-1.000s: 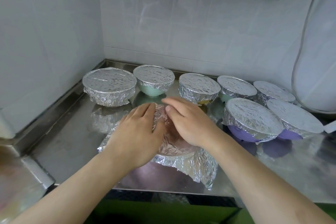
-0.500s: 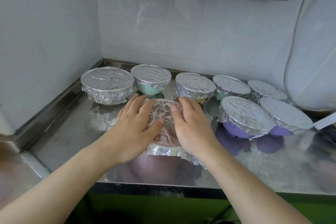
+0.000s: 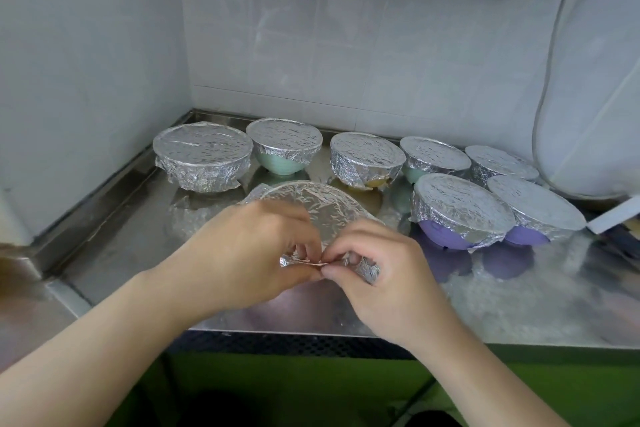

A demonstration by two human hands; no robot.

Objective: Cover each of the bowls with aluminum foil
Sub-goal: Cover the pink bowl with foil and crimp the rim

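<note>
Both hands have come off the top of the foil and dropped to its near edge since half a second ago, when I logged them lying flat and spread across the cover. Now the left hand (image 3: 242, 253) is curling its fingers and pinching the foil (image 3: 311, 208) at the front rim; the right hand (image 3: 377, 274) is doing the same just beside it, thumb and fingertips nipping a crumpled fold. I am seeing the two sets of fingertips almost touching over that fold.

The bowl under this sheet is hidden — I cannot tell its colour. It is sitting near the front of the steel counter (image 3: 519, 305), in front of the back row.

Behind it, covered bowls are standing in a line: a wide fully wrapped one (image 3: 202, 156) at far left, a green bowl (image 3: 284, 152), another wrapped bowl (image 3: 365, 159), then two more (image 3: 434, 158) (image 3: 498, 163). To the right, two purple bowls (image 3: 460, 211) (image 3: 535, 211) are sitting side by side, touching, both foil-topped.
</note>
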